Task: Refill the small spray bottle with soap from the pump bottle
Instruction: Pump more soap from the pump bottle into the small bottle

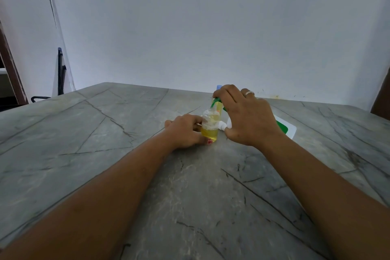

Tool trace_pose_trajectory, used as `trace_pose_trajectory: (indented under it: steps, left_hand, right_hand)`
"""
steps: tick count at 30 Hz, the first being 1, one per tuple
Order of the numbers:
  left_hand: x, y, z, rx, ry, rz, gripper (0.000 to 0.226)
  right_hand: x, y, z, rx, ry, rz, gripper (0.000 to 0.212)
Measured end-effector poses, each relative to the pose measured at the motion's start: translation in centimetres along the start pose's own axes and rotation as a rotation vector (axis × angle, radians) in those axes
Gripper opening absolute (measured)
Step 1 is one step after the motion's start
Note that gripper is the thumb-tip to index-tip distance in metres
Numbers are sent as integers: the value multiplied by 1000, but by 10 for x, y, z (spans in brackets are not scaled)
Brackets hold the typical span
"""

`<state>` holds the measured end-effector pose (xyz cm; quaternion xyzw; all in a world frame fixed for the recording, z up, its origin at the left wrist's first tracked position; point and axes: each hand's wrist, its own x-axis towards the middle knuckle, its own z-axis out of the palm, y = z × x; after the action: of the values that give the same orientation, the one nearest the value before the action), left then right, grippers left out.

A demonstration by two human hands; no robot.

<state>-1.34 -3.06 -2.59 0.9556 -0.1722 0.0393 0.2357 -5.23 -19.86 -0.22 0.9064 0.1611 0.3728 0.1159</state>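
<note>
The small clear spray bottle [209, 127] stands uncapped on the grey stone table [126, 133], about half full of yellow soap with foam above it. My left hand [185, 131] grips it from the left, thumb at its base. My right hand [247, 116] is curled over the green pump head [215, 102], whose spout points down at the small bottle's mouth. Behind the spout shows a strip of the yellow pump bottle [220, 110]; my hand hides most of it. A white sprayer cap [224, 125] lies just right of the small bottle, below my right palm.
A white and green flat pack [288, 129] lies on the table behind my right wrist. A blue tip [219, 87] sticks up behind my right fingers. A white wall runs along the table's far edge. A dark chair [60, 74] stands at far left.
</note>
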Motion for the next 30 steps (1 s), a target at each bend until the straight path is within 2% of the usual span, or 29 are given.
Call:
trace_pose_trajectory:
  steps: [6,18,30]
  left_hand:
    - [0,-1,0,4,2,6,64]
    - [-1,1,-1,7,3,7,64]
    - [1,-2,1,-4,13,12,65]
  right_hand:
    - [-1,0,-1,-29,-30,3,85]
    - [0,0,-1,2,-11,13,73]
    - [-3,0,2,-44,27,-8,82]
